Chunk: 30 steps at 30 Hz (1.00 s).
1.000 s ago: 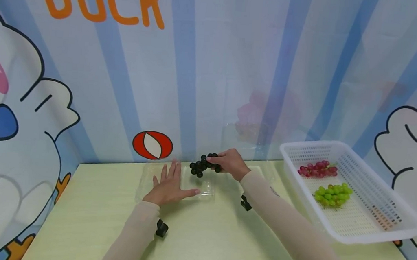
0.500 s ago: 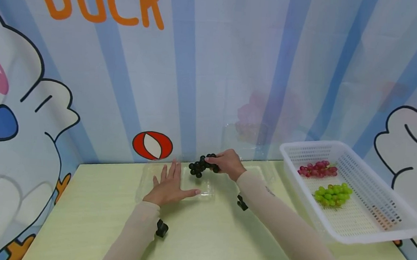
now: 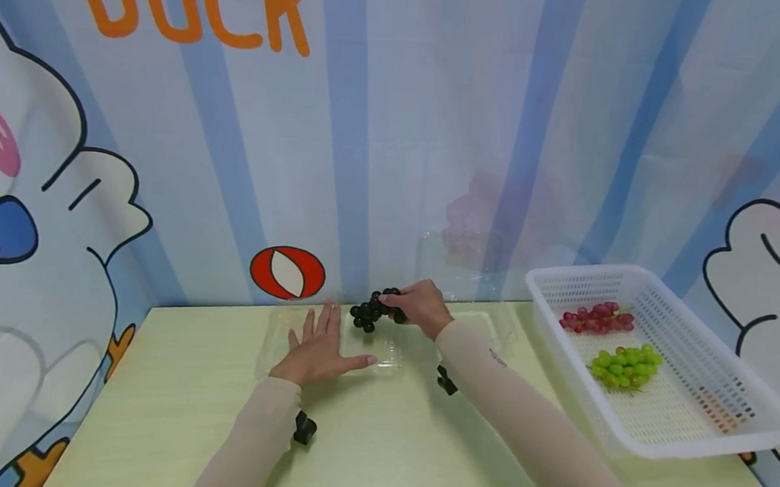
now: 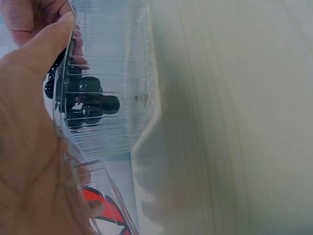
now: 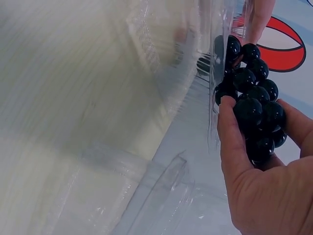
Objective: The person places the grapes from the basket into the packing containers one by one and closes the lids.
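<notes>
My right hand (image 3: pixel 424 306) holds a bunch of black grapes (image 3: pixel 365 315) between thumb and fingers, its lower end inside a clear plastic clamshell box (image 3: pixel 389 357). In the right wrist view the thumb lies along one side of the grapes (image 5: pixel 254 93), with fingers on the other. My left hand (image 3: pixel 315 356) lies over the box's left part, fingers straight and spread, thumb pointing right along the near rim. Through the clear wall (image 4: pixel 129 63) in the left wrist view, several dark grapes (image 4: pixel 90 103) show.
A second clear plastic box (image 3: pixel 490 322) stands right of the right hand, its lid upright against the curtain. At the right, a white plastic basket (image 3: pixel 717 453) contains red grapes (image 3: pixel 597 318) and green grapes (image 3: pixel 625 366). The striped curtain (image 3: pixel 410 161) closes off the table's back edge.
My right hand has shifted slightly left with the black grapes, bringing them a little further over the box. The left hand stays where it was.
</notes>
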Available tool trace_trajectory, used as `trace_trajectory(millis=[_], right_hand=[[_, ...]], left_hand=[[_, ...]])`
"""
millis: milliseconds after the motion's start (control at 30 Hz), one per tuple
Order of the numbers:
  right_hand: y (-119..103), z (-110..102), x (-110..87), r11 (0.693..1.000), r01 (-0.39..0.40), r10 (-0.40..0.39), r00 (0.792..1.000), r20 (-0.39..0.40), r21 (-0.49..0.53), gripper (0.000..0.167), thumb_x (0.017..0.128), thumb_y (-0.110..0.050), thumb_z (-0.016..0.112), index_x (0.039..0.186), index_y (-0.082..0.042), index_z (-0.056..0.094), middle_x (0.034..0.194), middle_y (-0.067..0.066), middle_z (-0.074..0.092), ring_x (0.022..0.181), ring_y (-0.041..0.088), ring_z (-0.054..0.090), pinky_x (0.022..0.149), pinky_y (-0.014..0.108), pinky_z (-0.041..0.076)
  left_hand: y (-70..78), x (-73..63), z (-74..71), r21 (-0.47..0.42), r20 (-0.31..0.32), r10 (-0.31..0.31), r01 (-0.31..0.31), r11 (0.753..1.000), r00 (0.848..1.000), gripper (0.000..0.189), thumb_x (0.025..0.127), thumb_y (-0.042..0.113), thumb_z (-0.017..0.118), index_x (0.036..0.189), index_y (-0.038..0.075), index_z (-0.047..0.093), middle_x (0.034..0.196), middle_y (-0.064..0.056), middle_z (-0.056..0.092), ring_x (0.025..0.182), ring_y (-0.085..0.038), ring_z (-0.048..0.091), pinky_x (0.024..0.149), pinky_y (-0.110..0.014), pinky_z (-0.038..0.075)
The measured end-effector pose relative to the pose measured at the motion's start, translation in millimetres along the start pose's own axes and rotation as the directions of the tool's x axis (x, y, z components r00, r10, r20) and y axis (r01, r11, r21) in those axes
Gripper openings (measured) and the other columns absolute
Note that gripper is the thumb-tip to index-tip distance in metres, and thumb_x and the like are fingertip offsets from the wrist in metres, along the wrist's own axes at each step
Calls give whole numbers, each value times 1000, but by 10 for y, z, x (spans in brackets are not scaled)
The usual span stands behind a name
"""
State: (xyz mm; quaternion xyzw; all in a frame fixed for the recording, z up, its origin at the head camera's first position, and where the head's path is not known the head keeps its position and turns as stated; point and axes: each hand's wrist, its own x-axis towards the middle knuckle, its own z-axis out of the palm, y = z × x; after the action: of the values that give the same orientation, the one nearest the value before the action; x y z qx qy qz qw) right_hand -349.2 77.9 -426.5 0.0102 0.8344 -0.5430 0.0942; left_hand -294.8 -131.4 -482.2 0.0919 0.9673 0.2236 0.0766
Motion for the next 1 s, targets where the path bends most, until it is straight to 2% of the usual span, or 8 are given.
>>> trace_trajectory(millis=[167, 267, 467, 600, 1000], right_hand=[[-2, 45, 5, 1000, -10, 10, 1000, -8, -13, 30, 90, -27, 80, 86, 2, 79, 84, 12, 77, 87, 33, 75, 80, 35, 59], [-8, 73, 4, 1000, -2, 2, 1000, -1, 10, 29, 90, -25, 79, 92, 3, 80, 87, 15, 77, 87, 33, 74, 85, 42, 60], [-3, 126, 18, 1000, 14, -14, 1000, -2, -5, 29, 90, -27, 79, 95, 2, 80, 85, 15, 76, 69, 18, 70, 85, 44, 60], [1, 165, 22, 999, 22, -23, 1000, -15, -40, 31, 90, -30, 79, 93, 1, 81, 83, 12, 76, 66, 15, 67, 87, 47, 58], [0, 290, 15, 998, -8, 5, 999, -54, -61, 42, 90, -32, 78, 116, 1, 75, 118, 17, 72, 88, 25, 72, 89, 48, 58]], left_hand=[[1, 9, 10, 7, -6, 5, -5, 1000, 1000, 129, 77, 83, 60, 164, 6, 3, 171, -13, -7, 155, -46, -6, 112, -80, 1], [2, 10, 9, 11, -10, 7, -7, 1000, 1000, 129, 78, 83, 60, 164, 7, 3, 171, -13, -7, 155, -45, -6, 112, -79, 1], [-23, 27, 24, 16, -16, 9, -9, 1000, 1000, 129, 77, 84, 60, 164, 7, 4, 171, -13, -7, 155, -45, -6, 111, -80, 1], [-30, 32, 29, 12, -23, 13, -12, 1000, 1000, 129, 77, 84, 60, 164, 7, 4, 171, -13, -5, 155, -45, -6, 111, -80, 1], [-13, 19, 6, 0, -8, 8, -8, 1000, 1000, 130, 77, 83, 61, 164, 6, 2, 171, -13, -6, 155, -46, -5, 112, -80, 0]])
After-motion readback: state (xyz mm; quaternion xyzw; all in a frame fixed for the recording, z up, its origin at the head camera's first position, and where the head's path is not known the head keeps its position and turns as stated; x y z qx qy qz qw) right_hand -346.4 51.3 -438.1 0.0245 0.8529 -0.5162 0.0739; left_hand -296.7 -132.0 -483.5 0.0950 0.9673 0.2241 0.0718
